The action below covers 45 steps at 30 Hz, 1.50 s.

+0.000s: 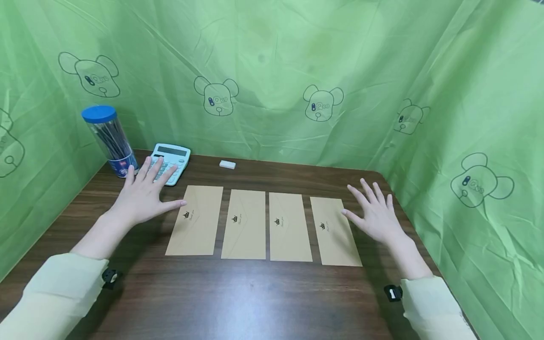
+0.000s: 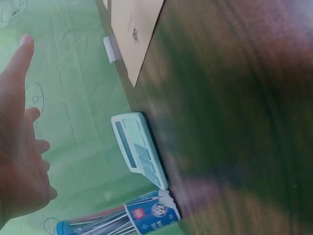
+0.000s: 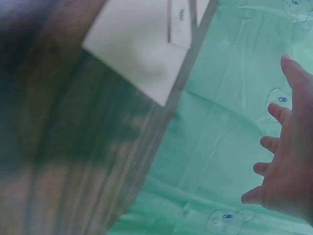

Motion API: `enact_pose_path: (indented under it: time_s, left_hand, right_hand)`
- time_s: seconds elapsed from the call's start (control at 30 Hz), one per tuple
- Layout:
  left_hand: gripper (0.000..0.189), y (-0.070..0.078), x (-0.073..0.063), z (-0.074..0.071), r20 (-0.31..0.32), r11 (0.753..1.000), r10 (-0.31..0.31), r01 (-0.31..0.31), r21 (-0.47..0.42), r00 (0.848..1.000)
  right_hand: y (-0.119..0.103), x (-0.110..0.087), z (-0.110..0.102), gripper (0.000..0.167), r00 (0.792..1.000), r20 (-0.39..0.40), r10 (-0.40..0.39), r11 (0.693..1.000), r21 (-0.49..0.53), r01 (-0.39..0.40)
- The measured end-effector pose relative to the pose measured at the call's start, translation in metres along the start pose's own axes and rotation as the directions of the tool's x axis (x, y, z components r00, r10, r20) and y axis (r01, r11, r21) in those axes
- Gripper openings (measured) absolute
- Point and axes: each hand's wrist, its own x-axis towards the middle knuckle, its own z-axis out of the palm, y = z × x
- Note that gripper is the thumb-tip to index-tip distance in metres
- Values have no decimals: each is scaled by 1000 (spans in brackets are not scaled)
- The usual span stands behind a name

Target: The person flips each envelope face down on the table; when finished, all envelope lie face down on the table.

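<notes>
Several tan envelopes, each with a small black crown print, lie upright in a row on the dark wooden table. My left hand [image 1: 142, 198] hovers with fingers spread, its thumb overlapping the edge of the leftmost envelope [image 1: 201, 236]. Past its fingertips is a light blue calculator [image 1: 176, 163], partly covered by them in the head view. My right hand [image 1: 376, 217], also spread and holding nothing, is over the right side, its thumb at the edge of the rightmost envelope [image 1: 333, 241]. Both wrist views show the hands raised above the tabletop.
A clear canister [image 1: 111, 137] with a blue lid, full of thin dark sticks, stands at the back left beside the calculator. A small white block [image 1: 227, 165] lies near the back edge. A green curtain [image 1: 263, 132] with bear drawings encloses the table [image 1: 250, 302].
</notes>
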Motion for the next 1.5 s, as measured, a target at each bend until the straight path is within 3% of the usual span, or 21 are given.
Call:
enact_pose_path:
  time_s: [0.27,0.47,0.77,1.0,1.23,1.37,1.5]
  left_hand:
    - [103,-3,11,-11,-4,999,43,-43,15,999]
    - [104,-5,20,-15,11,997,73,-74,1,997]
    - [105,-11,34,-7,29,989,137,-135,-68,990]
    - [108,-17,45,7,36,976,193,-188,-109,981]
    - [102,-18,53,28,60,949,277,-264,-170,959]
    - [101,-20,58,41,86,941,296,-275,-197,951]
    - [100,-21,64,51,121,944,289,-262,-201,950]
  right_hand:
    - [-29,20,-20,73,996,-17,-85,996,1,85]
    - [-65,36,-31,74,987,-1,-163,986,25,162]
    - [-130,48,-23,74,947,-17,-320,946,58,320]
    - [-182,47,1,77,895,38,-444,893,93,439]
    - [-227,40,27,81,815,110,-568,822,119,557]
    - [-245,40,46,86,768,135,-626,779,145,610]
    - [-258,44,65,88,744,156,-650,759,177,626]
